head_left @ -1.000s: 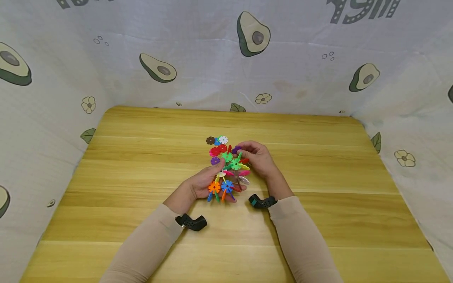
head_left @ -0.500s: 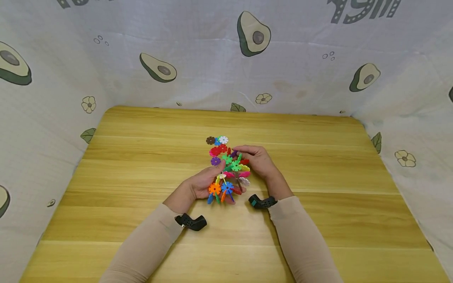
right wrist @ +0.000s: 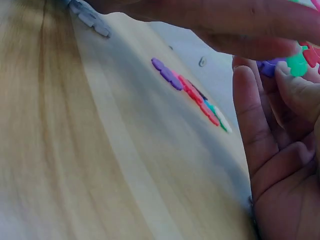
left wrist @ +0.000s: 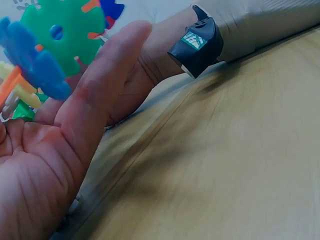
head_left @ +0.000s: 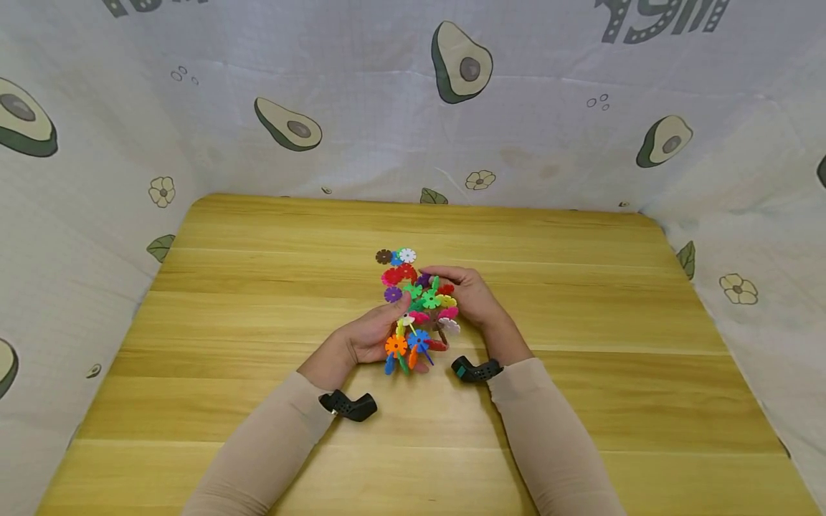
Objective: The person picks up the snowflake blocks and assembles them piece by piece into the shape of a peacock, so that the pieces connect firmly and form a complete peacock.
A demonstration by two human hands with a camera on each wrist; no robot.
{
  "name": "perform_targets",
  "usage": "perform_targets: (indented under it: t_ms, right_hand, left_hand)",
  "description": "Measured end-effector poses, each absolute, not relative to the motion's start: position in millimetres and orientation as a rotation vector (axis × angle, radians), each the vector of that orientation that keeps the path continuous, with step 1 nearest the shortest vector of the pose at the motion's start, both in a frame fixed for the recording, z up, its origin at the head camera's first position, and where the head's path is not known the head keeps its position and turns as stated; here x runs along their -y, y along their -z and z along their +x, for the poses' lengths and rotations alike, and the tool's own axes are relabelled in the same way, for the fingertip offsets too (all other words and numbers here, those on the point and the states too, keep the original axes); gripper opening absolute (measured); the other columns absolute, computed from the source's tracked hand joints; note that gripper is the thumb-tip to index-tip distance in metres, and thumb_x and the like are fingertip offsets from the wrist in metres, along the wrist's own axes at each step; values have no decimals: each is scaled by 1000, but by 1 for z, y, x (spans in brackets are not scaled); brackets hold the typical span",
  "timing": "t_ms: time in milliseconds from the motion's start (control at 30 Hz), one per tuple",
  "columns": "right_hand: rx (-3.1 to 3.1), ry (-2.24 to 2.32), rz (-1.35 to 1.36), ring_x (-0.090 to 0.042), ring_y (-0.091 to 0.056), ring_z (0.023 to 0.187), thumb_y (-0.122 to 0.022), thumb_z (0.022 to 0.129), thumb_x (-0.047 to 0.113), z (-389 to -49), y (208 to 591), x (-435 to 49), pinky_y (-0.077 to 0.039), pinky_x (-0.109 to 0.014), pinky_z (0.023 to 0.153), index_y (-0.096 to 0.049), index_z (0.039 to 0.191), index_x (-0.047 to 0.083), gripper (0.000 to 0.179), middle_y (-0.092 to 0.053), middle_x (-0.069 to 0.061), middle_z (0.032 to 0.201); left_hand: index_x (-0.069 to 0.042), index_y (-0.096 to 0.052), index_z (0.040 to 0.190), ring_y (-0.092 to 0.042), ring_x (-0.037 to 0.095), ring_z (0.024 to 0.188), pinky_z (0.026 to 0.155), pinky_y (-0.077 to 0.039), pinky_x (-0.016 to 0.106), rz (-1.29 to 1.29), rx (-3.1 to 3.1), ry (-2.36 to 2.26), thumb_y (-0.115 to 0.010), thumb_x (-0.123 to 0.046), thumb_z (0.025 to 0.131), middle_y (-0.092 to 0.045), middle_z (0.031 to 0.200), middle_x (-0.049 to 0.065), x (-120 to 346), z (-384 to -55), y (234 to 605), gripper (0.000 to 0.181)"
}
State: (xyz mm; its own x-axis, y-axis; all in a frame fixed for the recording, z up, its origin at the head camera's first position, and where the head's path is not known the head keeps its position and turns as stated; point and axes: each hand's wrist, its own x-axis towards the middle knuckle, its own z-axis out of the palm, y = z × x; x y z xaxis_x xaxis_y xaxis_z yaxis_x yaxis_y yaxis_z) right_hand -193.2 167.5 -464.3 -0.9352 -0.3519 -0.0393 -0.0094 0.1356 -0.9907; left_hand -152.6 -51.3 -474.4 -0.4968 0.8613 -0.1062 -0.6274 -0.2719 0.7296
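Observation:
My left hand [head_left: 376,331] holds a cluster of interlocked plastic snowflake discs [head_left: 430,299], with its thumb over the left side. Orange and blue discs hang at the near end; green ones sit higher up. My right hand [head_left: 473,292] pinches a purple snowflake disc [head_left: 424,280] between thumb and fingers at the cluster's far edge. In the right wrist view, this purple disc [right wrist: 270,67] is right beside a green one [right wrist: 297,63]. The left wrist view shows a large green disc [left wrist: 65,30] and a blue disc [left wrist: 36,60] above the left palm.
Loose discs lie on the wooden table [head_left: 290,251] beyond my hands: a brown one [head_left: 383,256], a white one [head_left: 408,255], red ones [head_left: 405,271] and a purple one [head_left: 392,294]. A printed avocado cloth [head_left: 374,86] stands behind the table.
The purple disc in my right hand has moved left and slightly nearer, turning as it meets the cluster's far edge. The cluster's near end has swung slightly to the right.

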Motion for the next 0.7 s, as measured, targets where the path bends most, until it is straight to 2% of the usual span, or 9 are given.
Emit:
perform_targets:
  t_ms: [67,133,233,300,367,433,500,633,700]
  right_hand:
    - [-2195,1866,-366,2,-61,108,-49,107,8,-193,464,-167,-54,-14,90,-58,136,-8,34,-58,-28,142]
    - [-2198,1897,-346,4,-60,91,-45,109,13,-193,463,-167,-53,-12,79,-56,141,-4,37,-64,-19,138]
    - [-2070,2067,-322,0,-63,84,-42,111,18,-192,463,-166,-55,-14,75,-49,146,-3,42,-69,-3,128]
    - [-1901,2201,-292,-5,-68,83,-42,111,24,-191,462,-165,-58,-18,74,-43,149,-4,47,-70,5,122]
    - [-1751,2274,-299,-9,-70,100,-42,111,30,-191,461,-162,-61,-24,86,-37,152,-5,54,-69,6,123]
    - [-1650,2285,-292,-12,-68,104,-43,110,37,-189,460,-157,-60,-28,88,-33,154,-3,60,-66,5,123]
    - [-1586,2257,-284,-13,-65,107,-42,109,43,-187,460,-150,-60,-30,87,-35,153,4,58,-63,4,125]
    - [-1418,2226,-216,-17,-59,112,-40,107,54,-181,459,-131,-60,-33,87,-44,140,24,45,-52,-2,132]
    - [-1316,2220,-173,-20,-56,117,-37,105,59,-178,458,-123,-59,-36,90,-47,134,28,43,-46,-5,136]
  left_hand:
    - [-14,-19,163,-70,29,113,84,-64,50,373,-896,-1941,-26,-59,104,-63,132,6,51,-153,473,74]
    - [-17,-20,163,-71,30,113,86,-63,52,364,-883,-1991,-25,-56,106,-63,132,6,51,-153,471,69]
    - [-22,-21,163,-70,30,116,90,-61,53,348,-868,-2095,-22,-51,109,-62,135,5,51,-155,467,62]
    - [-20,-22,163,-69,28,118,93,-60,53,334,-877,-2187,-21,-49,110,-63,136,4,50,-156,465,61]
    - [-16,-25,161,-68,23,119,94,-61,48,298,-916,-2287,-23,-50,110,-64,135,0,50,-157,463,62]
    - [-11,-27,160,-65,19,123,98,-60,40,278,-958,-2380,-24,-50,110,-63,135,-1,50,-159,461,63]
    - [-9,-28,159,-61,16,127,100,-58,35,251,-992,-2463,-24,-50,110,-61,136,-3,50,-160,460,64]
    - [-14,-34,155,-55,14,130,106,-52,32,209,-990,-2581,-24,-51,109,-58,141,-5,49,-161,457,59]
    - [-18,-37,151,-54,13,131,109,-48,32,184,-980,-2624,-26,-50,110,-59,142,-8,48,-161,456,53]
